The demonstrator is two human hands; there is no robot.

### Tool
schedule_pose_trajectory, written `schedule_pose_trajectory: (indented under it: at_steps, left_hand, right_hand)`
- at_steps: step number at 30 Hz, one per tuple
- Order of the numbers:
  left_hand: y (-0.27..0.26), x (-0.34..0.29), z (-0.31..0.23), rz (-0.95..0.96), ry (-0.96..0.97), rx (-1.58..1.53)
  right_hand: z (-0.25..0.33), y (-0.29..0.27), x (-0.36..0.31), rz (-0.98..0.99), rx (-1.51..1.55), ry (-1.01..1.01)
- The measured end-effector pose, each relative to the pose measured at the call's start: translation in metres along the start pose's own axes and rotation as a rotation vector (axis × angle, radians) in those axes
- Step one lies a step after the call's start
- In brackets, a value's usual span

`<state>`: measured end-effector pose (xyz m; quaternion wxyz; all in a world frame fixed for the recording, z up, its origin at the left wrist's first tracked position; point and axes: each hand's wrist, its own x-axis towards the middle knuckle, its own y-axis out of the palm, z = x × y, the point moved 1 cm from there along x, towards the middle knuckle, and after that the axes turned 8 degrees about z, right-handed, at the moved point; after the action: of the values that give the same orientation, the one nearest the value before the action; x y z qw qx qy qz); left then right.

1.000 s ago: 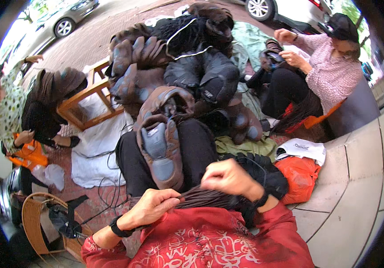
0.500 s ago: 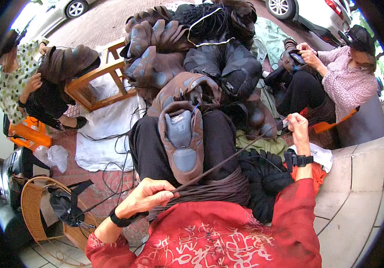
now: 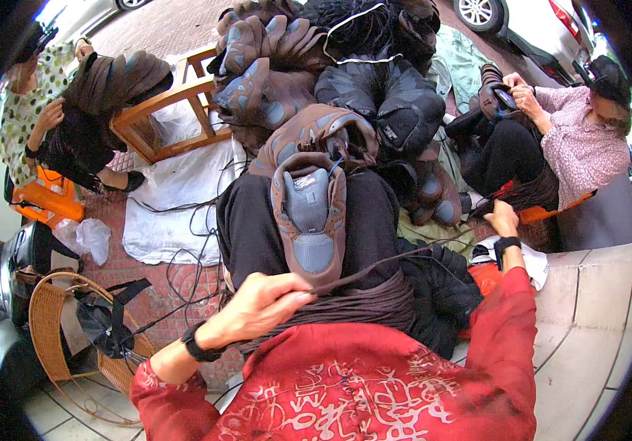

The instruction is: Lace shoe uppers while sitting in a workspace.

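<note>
Across my lap runs a long brown shoelace [image 3: 374, 267], pulled slantwise between my hands. My left hand [image 3: 268, 305] is closed, with thumb and fingers pinching the lace just below the toe of a shoe. My right hand [image 3: 503, 219], farther out to the right, is closed at the lace's other stretch; its fingertips are partly blurred. Toe toward me, the brown shoe upper with blue-grey tongue and toe [image 3: 311, 251] lies on my black-clad thighs. Its opening meets another brown shoe [image 3: 323, 125] behind it. A thick bundle of brown laces [image 3: 367, 305] lies over my lap.
Brown and black shoes [image 3: 275, 95] are heaped ahead of my knees. A wooden stool frame [image 3: 150, 151] stands left of them. A wicker chair [image 3: 51, 345] is at my left, a black bundle [image 3: 444, 294] at my right. Two co-workers handle shoes on either side.
My right hand has moved slightly right and down, and my left hand slightly right and up. The lace now sags a little. The view has shifted slightly.
</note>
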<state>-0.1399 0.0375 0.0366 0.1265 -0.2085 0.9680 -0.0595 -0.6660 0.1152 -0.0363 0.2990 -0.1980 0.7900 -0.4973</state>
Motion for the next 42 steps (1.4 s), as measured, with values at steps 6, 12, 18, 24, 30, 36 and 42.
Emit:
schedule_pose_trajectory:
  at_steps: [6,12,18,24,30,36,42]
  left_hand:
    - [0.016,0.065,-0.013,-0.029,0.029,0.127]
    - [0.013,0.058,-0.002,0.104,0.064,0.080]
    - [0.006,0.032,0.027,0.044,-0.177,-0.199]
    - [0.011,0.033,0.027,-0.072,-0.258,-0.126]
    - [-0.014,0.061,0.012,-0.026,0.078,0.186]
    - [-0.067,0.130,0.025,-0.441,0.407,0.558]
    - [-0.066,0.157,0.053,-0.298,0.326,1.135]
  right_hand:
    - [0.174,-0.079,-0.164,-0.125,0.906,-1.304]
    - [0.196,-0.081,-0.210,0.165,0.832,-1.315]
    - [0.162,-0.060,-0.176,0.238,1.072,-1.184]
    - [0.180,-0.065,-0.196,-0.383,0.580,-1.323]
    - [0.211,-0.067,-0.216,0.137,0.860,-1.365]
    - [0.234,-0.091,-0.167,0.005,1.233,-1.176]
    - [0.276,-0.089,-0.131,-0.227,1.001,-1.339]
